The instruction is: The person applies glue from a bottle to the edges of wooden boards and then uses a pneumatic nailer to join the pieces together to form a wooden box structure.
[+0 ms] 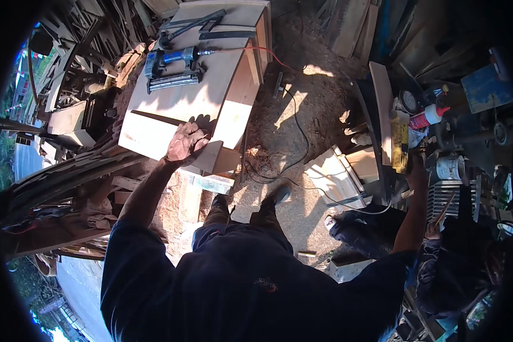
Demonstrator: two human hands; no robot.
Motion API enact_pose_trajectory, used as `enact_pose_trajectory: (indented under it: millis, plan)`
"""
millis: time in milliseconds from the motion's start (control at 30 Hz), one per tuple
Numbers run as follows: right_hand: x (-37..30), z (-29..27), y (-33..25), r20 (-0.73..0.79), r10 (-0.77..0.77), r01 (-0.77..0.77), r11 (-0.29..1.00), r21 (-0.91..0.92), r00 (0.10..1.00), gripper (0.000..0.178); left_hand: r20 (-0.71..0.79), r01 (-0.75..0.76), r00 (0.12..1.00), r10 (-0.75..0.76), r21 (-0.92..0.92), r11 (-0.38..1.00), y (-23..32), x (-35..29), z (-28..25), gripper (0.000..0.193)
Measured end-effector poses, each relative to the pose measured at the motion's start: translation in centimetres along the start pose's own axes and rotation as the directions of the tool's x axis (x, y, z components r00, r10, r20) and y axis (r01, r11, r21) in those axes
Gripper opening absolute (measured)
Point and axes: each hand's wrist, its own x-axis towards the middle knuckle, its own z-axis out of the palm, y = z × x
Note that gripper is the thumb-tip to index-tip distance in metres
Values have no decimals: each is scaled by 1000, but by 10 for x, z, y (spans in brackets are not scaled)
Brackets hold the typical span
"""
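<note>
My left hand (187, 141) is closed, fingers curled round a small wooden board (206, 158) at the near edge of a pale wooden cabinet (179, 111). A dark narrow strip (154, 118) lies on the panel just beyond this hand. Farther up on the same panel rests a blue nail gun (176, 57) with a red hose. Out to the right, my right hand (418, 165) reaches to the cluttered bench, beside a yellow container (400, 142). Shadow covers its fingers, so their grip does not show.
A red-and-white bottle (429, 116) and a white tub (450, 167) stand on the right bench. Another person (453, 268) sits at lower right, a hand (433, 231) holding a thin stick. A dark hose (305, 145) crosses the sawdust-covered floor. Scrap timber (68, 171) is stacked at left.
</note>
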Motion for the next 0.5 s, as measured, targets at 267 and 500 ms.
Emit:
enact_pose_trajectory:
  millis: [267,500]
  plan:
    - [-52,-39,-11,-174,181,-233,905,-355,968,79,16,7,1000,-7,-45,999,-4,13,6,22]
    - [-192,-88,-137,-382,373,-435,896,-89,846,42,-152,-71,986,66,-27,997,-40,55,19,30]
